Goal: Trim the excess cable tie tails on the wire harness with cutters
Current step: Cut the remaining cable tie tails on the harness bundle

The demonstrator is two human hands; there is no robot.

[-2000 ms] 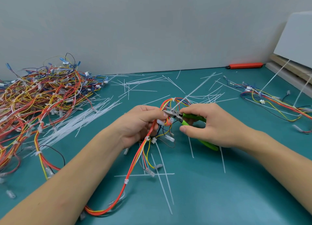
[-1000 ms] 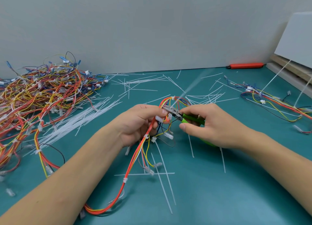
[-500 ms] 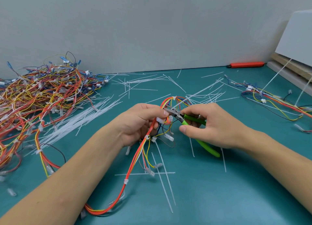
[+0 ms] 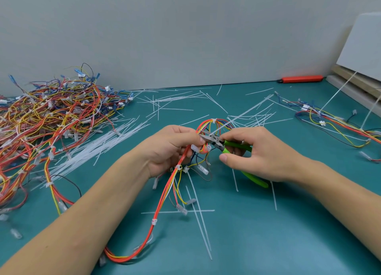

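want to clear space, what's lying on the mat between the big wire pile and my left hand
In the head view, a fanned bunch of loose white cable ties lies on the mat between the wire pile and the left hand.

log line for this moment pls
left hand holds harness | right hand grips cutters | tip at loop, tail uncut | table: loose ties
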